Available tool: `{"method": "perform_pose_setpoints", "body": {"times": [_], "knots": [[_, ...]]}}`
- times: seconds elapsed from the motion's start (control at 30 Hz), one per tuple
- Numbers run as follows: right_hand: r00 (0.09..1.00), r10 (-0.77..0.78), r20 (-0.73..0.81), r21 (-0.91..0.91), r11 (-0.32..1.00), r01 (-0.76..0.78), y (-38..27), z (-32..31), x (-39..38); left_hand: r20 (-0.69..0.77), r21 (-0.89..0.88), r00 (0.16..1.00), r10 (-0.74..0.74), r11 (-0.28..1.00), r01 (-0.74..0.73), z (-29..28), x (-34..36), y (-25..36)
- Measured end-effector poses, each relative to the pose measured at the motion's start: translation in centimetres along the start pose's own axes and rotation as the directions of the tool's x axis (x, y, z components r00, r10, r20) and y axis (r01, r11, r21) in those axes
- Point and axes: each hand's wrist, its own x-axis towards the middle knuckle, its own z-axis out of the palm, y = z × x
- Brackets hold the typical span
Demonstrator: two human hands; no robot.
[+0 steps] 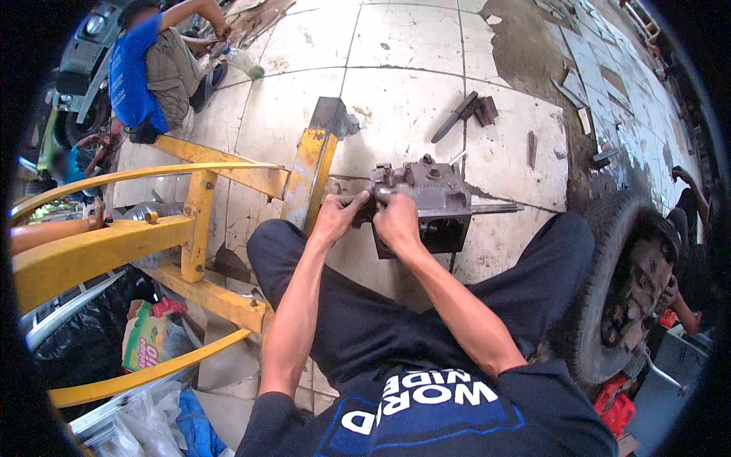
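Note:
A grey cast-metal gearbox housing (pixel 442 199) stands on the tiled floor between my knees, with a dark open cavity in its near side and a thin rod jutting out to the right. At its left end my left hand (pixel 339 216) is closed, the thumb reaching toward a dark part there. Close beside it, my right hand (pixel 397 216) is curled against the rounded left portion of the housing. Whatever small piece lies between the fingers is hidden by the hands.
A yellow steel frame (pixel 99 247) fills the left side, its post (pixel 308 179) near my left knee. To the right stands a tyred wheel (pixel 601 305). A dark hammer-like tool (pixel 457 116) lies beyond the housing. One person in blue (pixel 137 76) crouches at upper left; others are at the edges.

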Motion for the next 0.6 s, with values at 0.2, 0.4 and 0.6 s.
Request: {"method": "perform_pose_setpoints", "body": {"times": [0.2,0.4,0.6], "knots": [[0.997,0.046,0.062,-0.088,0.995,-0.04,-0.2,0.0,1.7,-0.009,-0.032,1.0,0.01,0.999,-0.01,0.2,0.3,0.3],[1.0,0.007,-0.01,-0.127,0.992,-0.009,-0.7,0.2,1.6,-0.022,-0.039,1.0,-0.014,0.999,0.013,0.3,0.3,-0.3],[1.0,-0.003,0.004,-0.111,0.994,0.003,-0.1,0.7,1.6,-0.042,-0.112,0.999,-0.005,0.994,0.0,0.6,0.4,-0.8]]}}
